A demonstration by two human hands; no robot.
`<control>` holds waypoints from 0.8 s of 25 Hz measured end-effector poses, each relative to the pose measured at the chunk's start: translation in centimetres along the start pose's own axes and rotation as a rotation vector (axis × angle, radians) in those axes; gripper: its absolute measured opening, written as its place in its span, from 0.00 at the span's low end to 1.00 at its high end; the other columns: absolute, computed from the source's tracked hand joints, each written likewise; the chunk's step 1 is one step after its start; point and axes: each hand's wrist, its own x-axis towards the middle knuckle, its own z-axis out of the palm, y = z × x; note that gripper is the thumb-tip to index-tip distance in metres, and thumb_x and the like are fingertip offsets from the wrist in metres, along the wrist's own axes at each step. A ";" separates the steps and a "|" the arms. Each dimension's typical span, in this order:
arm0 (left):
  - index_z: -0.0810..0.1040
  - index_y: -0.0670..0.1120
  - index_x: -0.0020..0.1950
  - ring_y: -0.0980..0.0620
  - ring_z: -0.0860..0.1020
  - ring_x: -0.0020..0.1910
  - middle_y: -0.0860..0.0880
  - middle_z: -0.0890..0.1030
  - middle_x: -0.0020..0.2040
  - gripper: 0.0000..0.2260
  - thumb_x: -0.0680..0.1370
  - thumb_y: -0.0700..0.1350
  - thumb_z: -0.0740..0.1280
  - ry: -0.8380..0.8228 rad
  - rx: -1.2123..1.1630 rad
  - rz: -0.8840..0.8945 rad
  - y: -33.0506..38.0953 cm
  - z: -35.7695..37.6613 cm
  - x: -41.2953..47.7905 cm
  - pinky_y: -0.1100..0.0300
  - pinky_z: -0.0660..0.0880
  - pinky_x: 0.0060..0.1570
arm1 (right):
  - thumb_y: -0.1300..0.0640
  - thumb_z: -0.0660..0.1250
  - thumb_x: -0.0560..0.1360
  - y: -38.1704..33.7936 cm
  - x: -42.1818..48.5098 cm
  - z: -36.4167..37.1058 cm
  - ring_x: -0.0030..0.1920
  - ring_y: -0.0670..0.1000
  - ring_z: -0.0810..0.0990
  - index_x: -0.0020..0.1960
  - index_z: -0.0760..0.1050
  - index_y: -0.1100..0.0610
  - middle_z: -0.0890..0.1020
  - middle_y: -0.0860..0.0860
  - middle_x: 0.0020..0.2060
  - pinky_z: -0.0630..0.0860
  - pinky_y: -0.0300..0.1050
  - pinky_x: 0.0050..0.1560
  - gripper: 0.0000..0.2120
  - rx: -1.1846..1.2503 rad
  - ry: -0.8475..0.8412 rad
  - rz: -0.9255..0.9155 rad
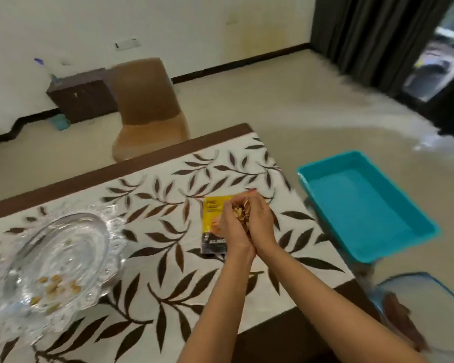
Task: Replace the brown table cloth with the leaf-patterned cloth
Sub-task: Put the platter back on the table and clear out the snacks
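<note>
The white leaf-patterned cloth [168, 210] lies spread over the table, with a dark brown border [116, 167] showing along its far edge and near corner. My left hand [230, 226] and my right hand [260, 221] are cupped together above the cloth, holding a heap of tan nut shells [240, 212]. Under my hands lies a yellow and black snack packet [214, 226]. Something brown [404, 318], perhaps cloth, sits in a blue basket at the lower right, blurred.
A clear glass dish [60, 255] with a few nut pieces stands on the table's left. A teal plastic tray [364, 208] sits just off the table's right edge. A tan chair [147, 108] and a dark cabinet [84, 98] stand beyond the table.
</note>
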 end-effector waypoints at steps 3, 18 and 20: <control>0.81 0.44 0.45 0.52 0.81 0.41 0.48 0.83 0.40 0.13 0.81 0.46 0.59 -0.100 0.087 -0.097 -7.7 5.5 -3.7 0.61 0.77 0.40 | 0.59 0.57 0.78 2.3 1.2 -10.1 0.40 0.46 0.79 0.39 0.76 0.54 0.80 0.48 0.36 0.77 0.53 0.48 0.13 0.002 0.215 0.005; 0.82 0.44 0.42 0.52 0.82 0.42 0.47 0.84 0.40 0.15 0.82 0.46 0.59 -0.440 0.617 -0.529 -47.2 15.2 -24.4 0.61 0.78 0.41 | 0.57 0.58 0.77 19.7 -8.2 -52.4 0.41 0.50 0.79 0.36 0.75 0.50 0.80 0.47 0.34 0.76 0.49 0.45 0.13 0.155 0.908 0.285; 0.81 0.43 0.43 0.52 0.81 0.42 0.47 0.83 0.41 0.15 0.82 0.46 0.59 -0.489 0.708 -0.558 -51.3 14.6 -26.6 0.59 0.78 0.43 | 0.60 0.58 0.78 22.7 -10.0 -55.7 0.37 0.48 0.77 0.34 0.72 0.51 0.77 0.45 0.31 0.73 0.47 0.42 0.15 0.229 0.974 0.323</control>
